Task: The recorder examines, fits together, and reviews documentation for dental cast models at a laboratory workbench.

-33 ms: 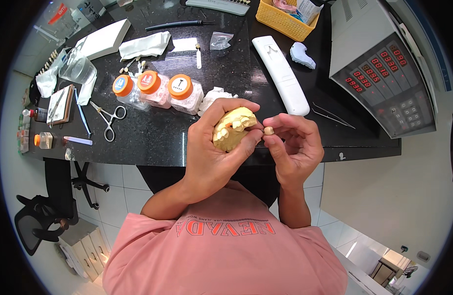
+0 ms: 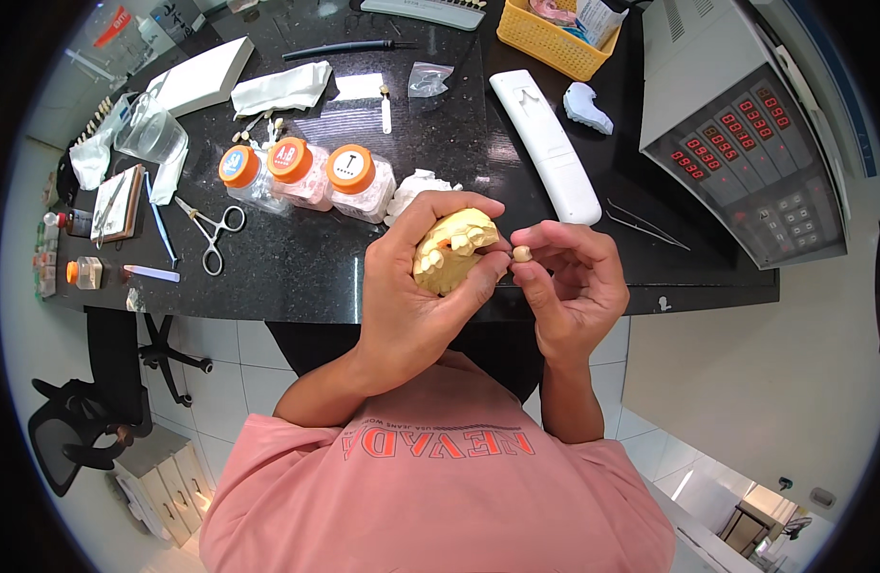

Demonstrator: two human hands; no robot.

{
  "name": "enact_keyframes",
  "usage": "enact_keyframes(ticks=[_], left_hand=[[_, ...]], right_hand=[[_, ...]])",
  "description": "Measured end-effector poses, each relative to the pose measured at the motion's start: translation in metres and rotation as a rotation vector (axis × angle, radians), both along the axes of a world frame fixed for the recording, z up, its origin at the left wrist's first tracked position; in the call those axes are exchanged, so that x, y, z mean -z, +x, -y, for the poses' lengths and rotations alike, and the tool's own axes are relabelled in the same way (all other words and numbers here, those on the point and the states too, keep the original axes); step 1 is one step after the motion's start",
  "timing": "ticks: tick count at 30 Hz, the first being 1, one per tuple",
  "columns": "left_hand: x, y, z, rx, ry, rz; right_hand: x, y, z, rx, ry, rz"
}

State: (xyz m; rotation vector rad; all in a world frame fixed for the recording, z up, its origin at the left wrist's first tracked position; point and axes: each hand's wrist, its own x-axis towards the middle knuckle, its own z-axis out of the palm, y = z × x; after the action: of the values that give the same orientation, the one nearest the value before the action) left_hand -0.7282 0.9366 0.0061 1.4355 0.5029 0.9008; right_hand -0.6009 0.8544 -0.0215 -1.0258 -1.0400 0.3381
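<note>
My left hand [image 2: 402,277] is closed around a yellow plaster dental model [image 2: 447,269] with a row of teeth along its upper side. It holds the model above the front edge of the bench. Close by on the right, my right hand [image 2: 583,291] pinches a small cream-coloured dental crown [image 2: 522,254] between thumb and forefinger. The crown is just right of my left thumb tip, apart from the model's teeth. My right hand's other fingers curl behind it and are partly hidden. A crumpled white tissue [image 2: 419,191] lies just behind the model.
Three orange-lidded jars [image 2: 362,191] stand behind my left hand. Farther left lie scissors [image 2: 211,232] and a blue-handled tool [image 2: 161,220]. A long white device [image 2: 547,148], tweezers [image 2: 648,225] and a control unit with red displays [image 2: 746,143] occupy the right. A yellow basket [image 2: 545,46] stands behind.
</note>
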Motion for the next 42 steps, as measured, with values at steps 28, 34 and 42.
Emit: enact_keyframes(ticks=[28,34,42], left_hand=[[0.004,-0.001,0.0,0.029,0.013,0.054],[0.004,-0.005,-0.009,0.135,0.3,-0.091],[0.001,0.001,-0.004,0.217,0.121,0.021]], right_hand=[[0.0,0.002,0.0,0.052,-0.025,-0.028],[0.002,0.002,0.0,0.05,-0.011,-0.045],[-0.002,-0.001,-0.001,0.072,-0.02,-0.13]])
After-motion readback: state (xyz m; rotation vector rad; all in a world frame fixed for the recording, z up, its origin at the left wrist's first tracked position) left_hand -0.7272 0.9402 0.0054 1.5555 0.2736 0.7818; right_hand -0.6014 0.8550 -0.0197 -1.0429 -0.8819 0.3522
